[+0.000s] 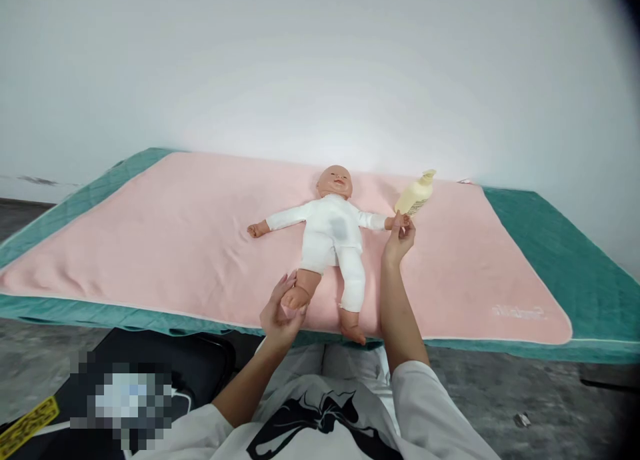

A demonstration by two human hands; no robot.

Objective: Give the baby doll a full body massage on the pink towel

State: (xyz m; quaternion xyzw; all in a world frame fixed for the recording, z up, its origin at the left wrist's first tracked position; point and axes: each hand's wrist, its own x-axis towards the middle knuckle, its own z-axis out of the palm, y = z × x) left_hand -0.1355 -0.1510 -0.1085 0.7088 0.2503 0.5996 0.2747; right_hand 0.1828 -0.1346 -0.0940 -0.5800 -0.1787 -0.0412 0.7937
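A baby doll (pixel 334 223) in white clothing lies on its back on the pink mat (pixel 200 233), arms spread and head toward the wall. A greyish patch shows on the belly of its top. My left hand (pixel 281 317) is curled around the doll's bare foot on the left, thumb to one side and fingers to the other. On the other side, my right hand (pixel 399 240) pinches the doll's small hand. Just beyond those fingertips is a pale yellow pump bottle (pixel 416 195), leaning to the right.
Under the mat is a green quilted cover (pixel 565 260), with its front edge close to my body. A pale wall (pixel 320 67) rises behind. At the lower left stands a black seat (pixel 200 360) with a blurred-out item and a white cable on it.
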